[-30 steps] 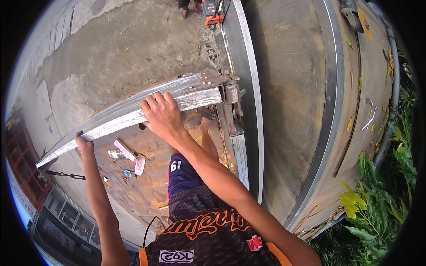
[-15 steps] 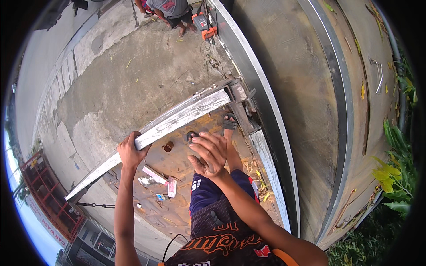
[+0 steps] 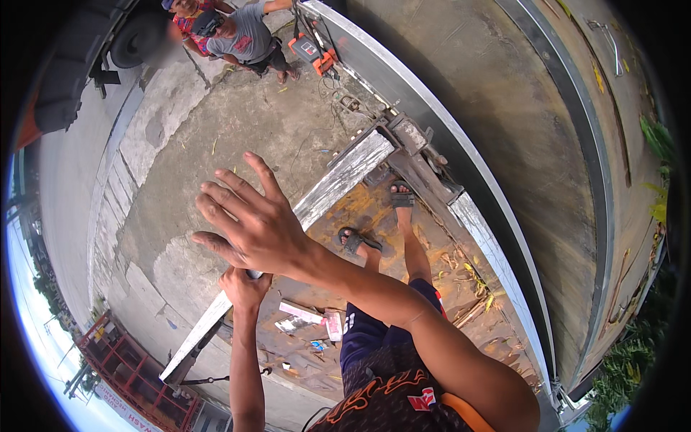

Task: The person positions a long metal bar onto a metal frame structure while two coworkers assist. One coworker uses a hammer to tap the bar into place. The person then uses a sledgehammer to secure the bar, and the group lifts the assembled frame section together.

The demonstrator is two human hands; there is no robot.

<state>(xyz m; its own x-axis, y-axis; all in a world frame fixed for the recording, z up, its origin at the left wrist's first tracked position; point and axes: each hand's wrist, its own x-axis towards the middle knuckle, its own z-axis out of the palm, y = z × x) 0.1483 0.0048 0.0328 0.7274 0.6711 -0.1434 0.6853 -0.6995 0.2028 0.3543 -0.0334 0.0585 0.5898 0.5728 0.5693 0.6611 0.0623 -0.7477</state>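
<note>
A long beam with worn white paint [image 3: 349, 173] runs diagonally from the hinged corner at the middle down to the lower left. My left hand [image 3: 245, 288] is closed around it, partly covered by my right hand. My right hand [image 3: 252, 223] is raised above the beam and my left hand, holding nothing, with its fingers spread. My right forearm crosses over the beam and hides part of it. Under me lies a rusty brown metal floor [image 3: 327, 252], where my sandalled feet stand. A white and pink box [image 3: 333, 325] and litter lie on it.
Beyond the beam, two people stand on the concrete, one with an arm on the dark metal side panel [image 3: 403, 61]. An orange and grey device [image 3: 311, 50] hangs by that panel near a coil spring [image 3: 350, 103]. A red metal frame [image 3: 129, 367] stands at the lower left.
My right hand has moved left and forward from above my legs, its curled fingers opening out. My left hand stays on the beam. The view has shifted, bringing more of both people into sight.
</note>
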